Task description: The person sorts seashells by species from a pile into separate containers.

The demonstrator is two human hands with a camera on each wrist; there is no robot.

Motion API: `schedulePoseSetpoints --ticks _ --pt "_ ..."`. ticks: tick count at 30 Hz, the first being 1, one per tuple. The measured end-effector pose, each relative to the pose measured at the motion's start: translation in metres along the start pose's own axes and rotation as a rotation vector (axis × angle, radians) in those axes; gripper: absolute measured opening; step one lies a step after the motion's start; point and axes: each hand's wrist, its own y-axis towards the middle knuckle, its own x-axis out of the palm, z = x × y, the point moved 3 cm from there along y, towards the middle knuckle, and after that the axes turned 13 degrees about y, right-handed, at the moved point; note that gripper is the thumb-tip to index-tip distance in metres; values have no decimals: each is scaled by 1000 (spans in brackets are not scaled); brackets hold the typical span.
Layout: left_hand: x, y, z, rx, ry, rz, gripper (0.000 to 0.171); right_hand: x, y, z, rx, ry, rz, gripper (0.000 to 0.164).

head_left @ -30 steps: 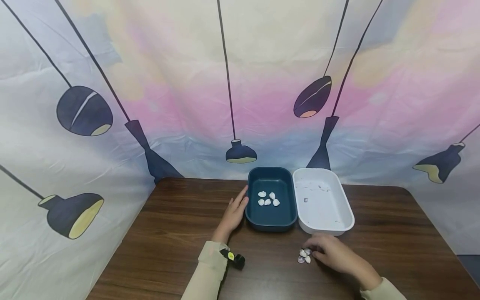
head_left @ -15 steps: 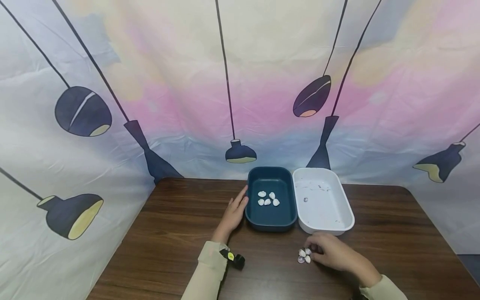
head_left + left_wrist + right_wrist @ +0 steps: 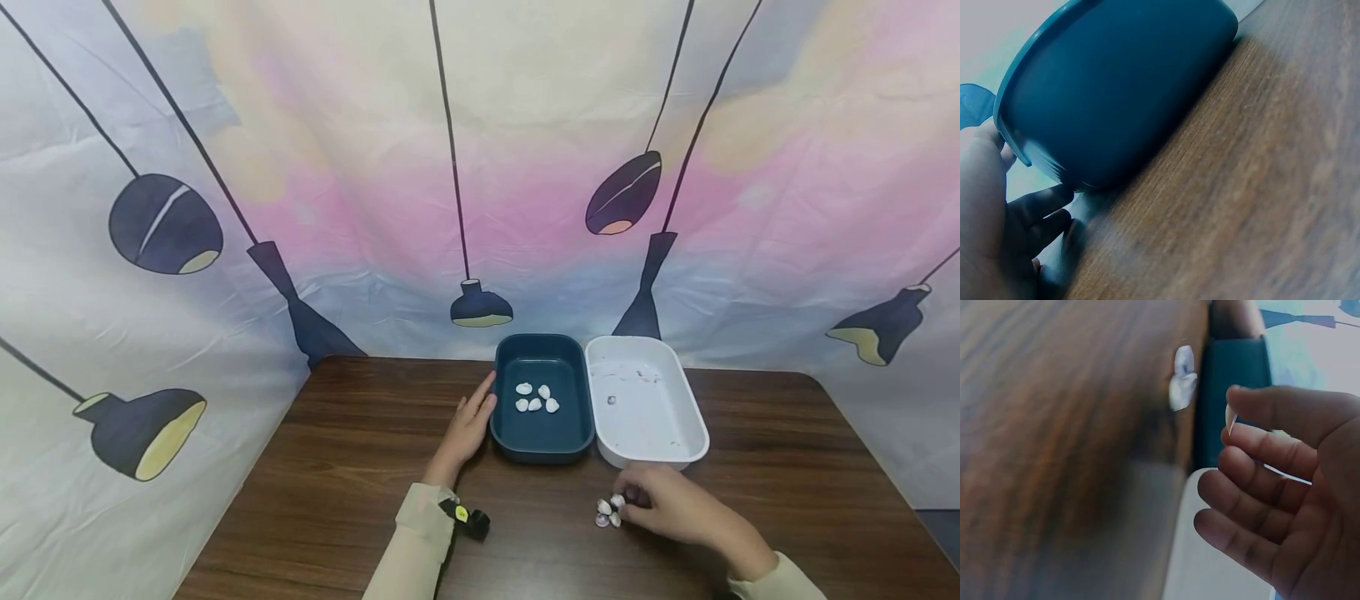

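My right hand pinches a small pale seashell between thumb and index finger, just above the table. Beside those fingertips lies a little cluster of white and purplish seashells, partly seen in the right wrist view as well. My left hand touches the left side of a dark teal tray, its fingers mostly straight along the wall. Several white seashells lie inside that tray. To its right stands a white tray with one small purplish shell in it.
Both trays stand side by side near the far edge of a brown wooden table. Behind it hangs a pastel cloth printed with dark lamps. Dark specks mark the white tray's floor. A black wrist camera sits on my left wrist.
My right hand has taken a shell from the cluster between finger and thumb and drawn slightly to the right with it. The left hand and both trays stay put.
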Motion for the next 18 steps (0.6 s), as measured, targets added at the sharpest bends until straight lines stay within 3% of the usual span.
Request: schedulePoseSetpoints --ticks 18 --pt "0 -1 0 1 -6 1 55 -37 16 -28 -67 -45 18 16"
